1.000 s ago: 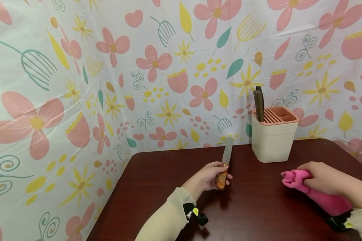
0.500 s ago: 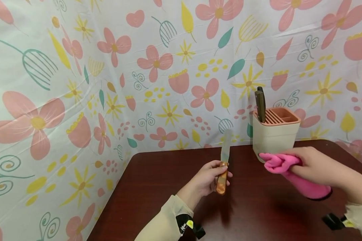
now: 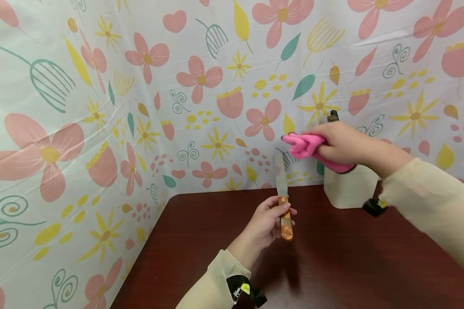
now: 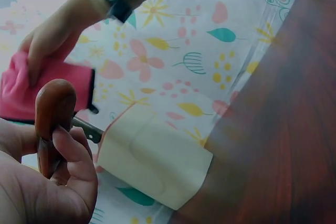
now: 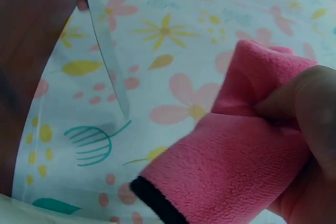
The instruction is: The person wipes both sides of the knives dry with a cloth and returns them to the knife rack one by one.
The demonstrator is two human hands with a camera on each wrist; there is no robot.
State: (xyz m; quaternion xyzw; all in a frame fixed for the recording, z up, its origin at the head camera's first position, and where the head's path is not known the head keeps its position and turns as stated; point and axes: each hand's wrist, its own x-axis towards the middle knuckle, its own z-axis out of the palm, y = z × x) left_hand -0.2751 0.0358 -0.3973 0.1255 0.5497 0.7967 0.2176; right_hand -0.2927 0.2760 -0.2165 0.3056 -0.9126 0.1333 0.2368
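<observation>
My left hand (image 3: 268,221) grips a knife by its orange-brown handle (image 3: 285,223), the blade (image 3: 281,176) pointing up and away over the table. In the left wrist view the handle's butt (image 4: 55,100) faces the camera between thumb and fingers. Pinched in my right hand (image 3: 342,141) is a bunched pink cloth (image 3: 303,145) with a dark edge. It is held up near the blade's tip, to its right. The right wrist view shows a gap between the blade (image 5: 107,56) and the cloth (image 5: 226,166).
A cream knife block (image 3: 346,189) stands at the table's back edge, its top mostly hidden behind my right hand and the cloth. A dark knife handle (image 4: 86,128) sticks out of it. Flowered fabric (image 3: 201,107) hangs behind the dark red table (image 3: 201,240).
My right hand has lifted the pink cloth up and to the left, from low over the table to near the blade's tip. The left hand has raised the knife slightly, its blade now more upright.
</observation>
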